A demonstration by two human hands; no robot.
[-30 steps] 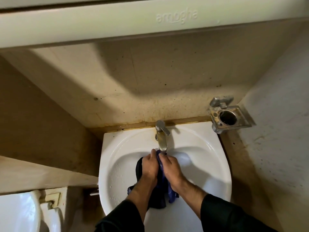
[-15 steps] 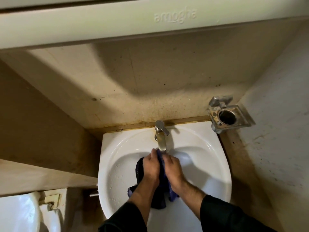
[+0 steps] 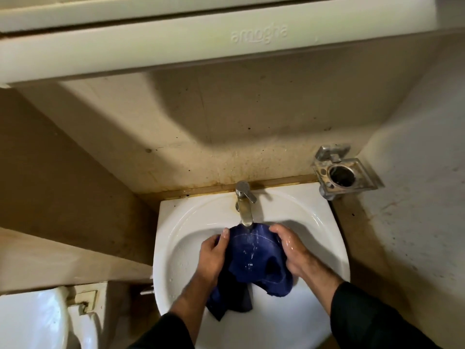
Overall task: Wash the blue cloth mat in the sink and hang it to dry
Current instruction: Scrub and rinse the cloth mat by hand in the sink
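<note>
Holder (image 3: pixel 342 175) beside sink (image 3: pixel 191 217) — faucet (image 3: pixel 244 205) above mat (image 3: pixel 251 255).

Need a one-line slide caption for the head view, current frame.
Both hands, left hand and right hand, hold the blue cloth mat spread under the running faucet in a white sink.

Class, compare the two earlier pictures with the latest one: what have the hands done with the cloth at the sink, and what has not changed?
The left hand and right hand, pressed together before with the blue cloth mat bunched between them, have moved apart sideways. The mat is now spread open under the tap, water falling on it. Both hands still grip it. The sink and wall holder are unchanged.
</note>
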